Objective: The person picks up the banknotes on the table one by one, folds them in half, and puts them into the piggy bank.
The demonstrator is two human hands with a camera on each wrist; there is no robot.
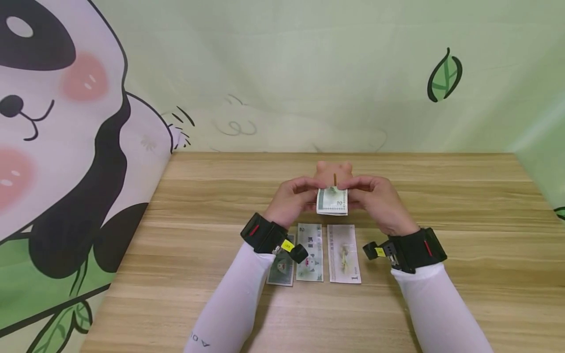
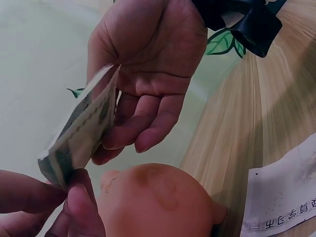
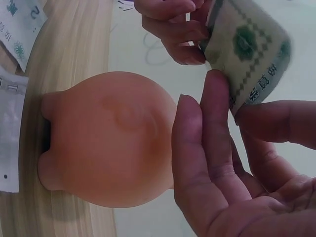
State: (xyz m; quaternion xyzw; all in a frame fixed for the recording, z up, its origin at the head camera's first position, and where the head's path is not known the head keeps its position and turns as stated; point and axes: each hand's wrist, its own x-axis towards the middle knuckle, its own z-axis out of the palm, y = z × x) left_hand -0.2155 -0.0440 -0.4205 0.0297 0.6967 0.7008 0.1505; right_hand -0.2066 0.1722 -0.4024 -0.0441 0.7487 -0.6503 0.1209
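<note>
A folded green-and-white play banknote (image 1: 332, 202) is held in the air in front of a pink piggy bank (image 1: 334, 169). My left hand (image 1: 289, 200) pinches one side edge between thumb and fingers. On the opposite edge, my right hand (image 1: 380, 202) pinches the note in the same way. Seen from the left wrist, the note (image 2: 81, 128) bends, with a gap between its folded layers. The slot in the piggy bank's top shows just behind the note in the head view. From the right wrist view, the rounded piggy bank (image 3: 113, 140) stands beside the fingers, apart from them.
Closer to me on the wooden table (image 1: 463, 294) lie three flat notes: a dark green one (image 1: 281, 272) partly under the left wrist camera, a light green one (image 1: 310, 267) and a pale pink one (image 1: 344, 253). A panda-printed cloth (image 1: 145, 127) hangs behind.
</note>
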